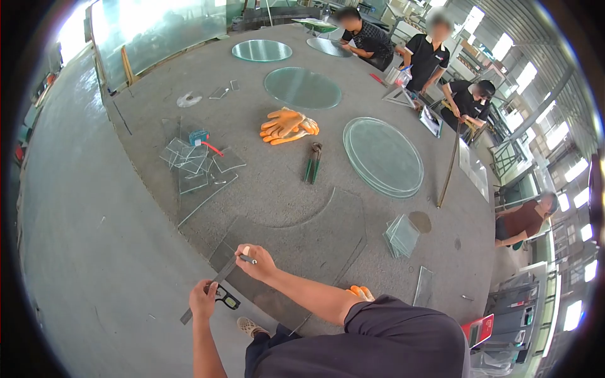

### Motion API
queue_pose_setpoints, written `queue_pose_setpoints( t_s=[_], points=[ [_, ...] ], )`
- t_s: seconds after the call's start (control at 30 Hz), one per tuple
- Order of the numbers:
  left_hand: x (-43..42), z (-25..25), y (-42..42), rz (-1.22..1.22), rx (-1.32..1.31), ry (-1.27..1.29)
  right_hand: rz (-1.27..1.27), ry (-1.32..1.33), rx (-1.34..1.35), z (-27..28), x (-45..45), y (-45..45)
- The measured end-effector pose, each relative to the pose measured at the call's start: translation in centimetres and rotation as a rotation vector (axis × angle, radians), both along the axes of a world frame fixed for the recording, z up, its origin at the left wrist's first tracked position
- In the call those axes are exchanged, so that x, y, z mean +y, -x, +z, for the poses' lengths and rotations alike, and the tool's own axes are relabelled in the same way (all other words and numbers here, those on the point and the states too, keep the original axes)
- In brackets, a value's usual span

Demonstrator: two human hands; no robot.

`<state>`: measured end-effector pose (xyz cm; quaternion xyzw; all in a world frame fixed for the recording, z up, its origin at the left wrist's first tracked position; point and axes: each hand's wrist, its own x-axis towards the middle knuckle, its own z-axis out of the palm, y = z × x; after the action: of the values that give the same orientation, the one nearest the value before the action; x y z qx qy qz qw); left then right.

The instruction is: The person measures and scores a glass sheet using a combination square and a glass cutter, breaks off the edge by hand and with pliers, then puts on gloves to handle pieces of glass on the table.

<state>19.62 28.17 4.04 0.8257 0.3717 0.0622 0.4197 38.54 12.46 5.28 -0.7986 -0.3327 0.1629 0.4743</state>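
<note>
Press ruler (224,271) flat with left fingers (211,289) closed on it; steady pen-like tool (249,259), pinched in right fingers (242,251), by ruler's far end.

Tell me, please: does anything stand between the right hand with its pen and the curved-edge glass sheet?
Only the ruler in the left hand reaches close to the right hand, at the left end of the glass sheet. Nothing else visible stands between.

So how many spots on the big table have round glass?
4: a near stack, a middle circle, a far left circle, and a far right circle. The stack has several layers; the circles may hide more.
</note>
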Motion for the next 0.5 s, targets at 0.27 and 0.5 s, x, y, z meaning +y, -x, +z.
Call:
queue_pose_setpoints(
  t_s=[0.27,0.5],
  points=[
    [-0.1,-0.2,0.3,-0.006,-0.008,0.004,-0.012,-0.009,0.011,-0.5,0.0,0.2],
    [1.7,-6.0,-0.3,-0.127,-0.055,-0.264,0.155,0.244,-0.749,-0.2,0.8,-2.4]
  ],
)
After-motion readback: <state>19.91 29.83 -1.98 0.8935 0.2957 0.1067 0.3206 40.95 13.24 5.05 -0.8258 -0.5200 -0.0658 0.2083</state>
